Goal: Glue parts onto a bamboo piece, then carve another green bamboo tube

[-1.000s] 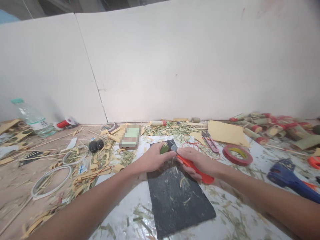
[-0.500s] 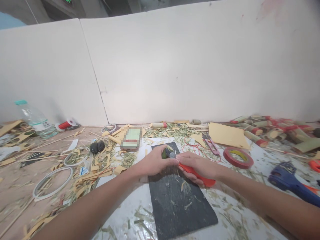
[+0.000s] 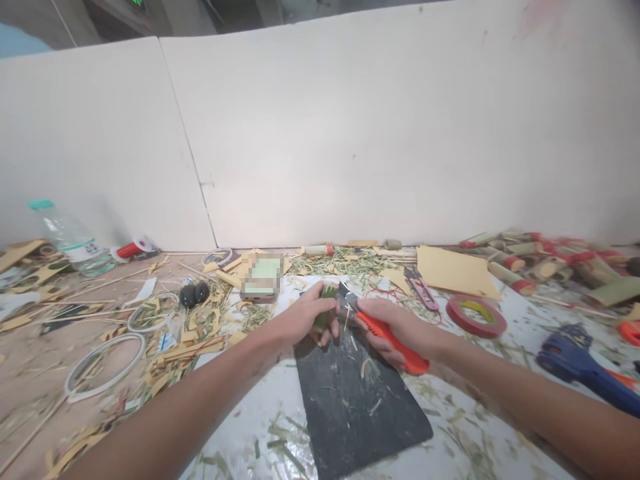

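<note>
My left hand [image 3: 303, 317] is closed around a short green bamboo piece [image 3: 325, 308], held over the far end of a black cutting mat [image 3: 355, 400]. My right hand [image 3: 395, 327] grips a red utility knife [image 3: 387, 337], its blade tip just right of the bamboo piece. Both hands sit close together above the mat, which is strewn with thin green shavings.
Red tape roll [image 3: 476, 315], small snips [image 3: 421, 283] and a yellow sheet [image 3: 455, 270] lie to the right, with a pile of bamboo tubes [image 3: 530, 257] and a blue glue gun [image 3: 580, 363]. A water bottle [image 3: 70, 239], tape rings [image 3: 103, 360] and scraps cover the left. A white wall panel [image 3: 350, 133] stands behind.
The left hand has turned the bamboo piece and shifted slightly left; the knife has pulled a little away from it to the right. A shaving falls between them.
</note>
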A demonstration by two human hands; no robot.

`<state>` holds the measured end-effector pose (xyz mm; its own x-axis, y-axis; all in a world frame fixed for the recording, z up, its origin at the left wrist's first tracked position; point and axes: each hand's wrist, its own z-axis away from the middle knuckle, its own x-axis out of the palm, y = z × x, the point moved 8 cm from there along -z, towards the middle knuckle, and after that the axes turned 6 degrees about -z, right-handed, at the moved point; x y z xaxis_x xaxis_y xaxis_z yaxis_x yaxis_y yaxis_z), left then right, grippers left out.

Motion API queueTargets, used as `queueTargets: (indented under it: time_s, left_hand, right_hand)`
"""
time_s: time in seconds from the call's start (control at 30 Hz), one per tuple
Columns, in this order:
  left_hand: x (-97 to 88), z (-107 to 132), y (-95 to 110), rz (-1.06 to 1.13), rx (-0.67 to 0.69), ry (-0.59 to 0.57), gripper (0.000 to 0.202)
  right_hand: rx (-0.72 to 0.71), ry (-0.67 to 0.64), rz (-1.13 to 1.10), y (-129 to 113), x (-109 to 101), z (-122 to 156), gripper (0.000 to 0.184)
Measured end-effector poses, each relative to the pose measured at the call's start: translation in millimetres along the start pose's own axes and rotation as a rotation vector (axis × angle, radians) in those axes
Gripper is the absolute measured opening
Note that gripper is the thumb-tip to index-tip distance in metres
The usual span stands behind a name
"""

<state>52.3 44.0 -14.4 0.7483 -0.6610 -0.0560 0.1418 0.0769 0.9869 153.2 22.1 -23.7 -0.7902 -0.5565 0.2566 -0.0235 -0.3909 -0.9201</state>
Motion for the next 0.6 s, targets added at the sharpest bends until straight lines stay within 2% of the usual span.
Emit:
queueTargets:
  time_s: [0.1,0.23,0.43,0.6]
  left_hand:
    - [-0.1,3,8,0.009,0.068,-0.015,0.031]
    - [3.3,7,14,-0.171,0.079,-0.028,0.046]
    - [3.6,7,12,-0.318,0.038,0.056,0.042]
    - [-1.9,6,23,-0.487,0.142,0.203,0.036]
  right_hand:
    - [-0.011,-0.067,0.102,-4,6,1,0.048]
    - [0.007,-0.121,0.202,-7,13,1,0.048]
    - [0.138,-0.092,0.191,0,10,4,0.046]
    - [0.163,-0.018,0.135,5,3,8,0.041]
